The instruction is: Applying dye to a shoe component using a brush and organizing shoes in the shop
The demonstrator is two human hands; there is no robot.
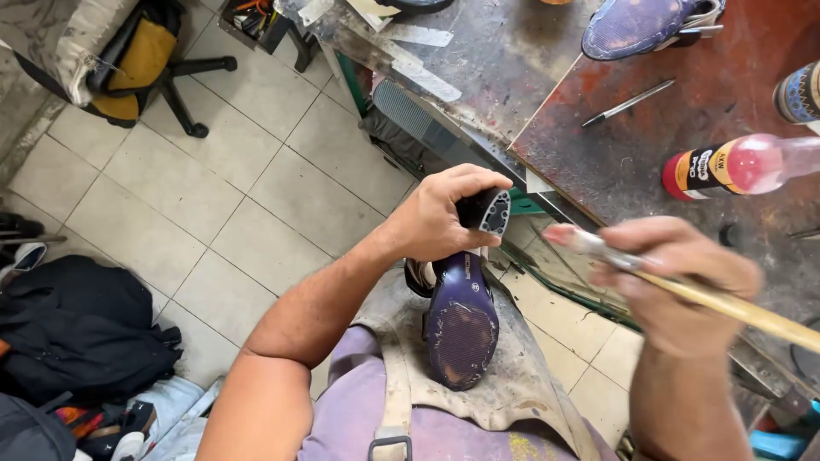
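1. Left hand (440, 213) is clenched around the heel end of a purple high-heeled shoe (461, 320), fingers (478, 181) wrapped over the top of the block heel. The heel's dark tip (495, 212) shows just past the fingertips, facing up and right.
2. The shoe rests sole-up on the person's lap, on a stained grey apron (512, 384). Its long axis runs from the gripped heel, away from the body, down to the toe, which points back toward the body. The sole's forepart looks scuffed and dull.
3. Right hand (675, 286) is closed around a brush (658, 273) with a long pale wooden handle; the handle trails off to the lower right. The metal ferrule and pinkish bristle tip (559, 235) point left, toward the heel.
4. Key relation: the bristle tip lies just to the right of the heel tip, near but apart, at about the same height. The right hand is blurred, so its exact finger placement is hard to read.
5. The left hand is the one in contact with the shoe; the right hand touches only the brush.
6. On the rust-stained counter (615, 162) to the right: a plastic bottle (735, 166) lying on its side with a red cap, a thin metal tool (628, 103), and a second purple shoe (641, 26) at the far edge.
7. Tiled floor (256, 188) to the left; a dark bag (77, 329) lies on it.
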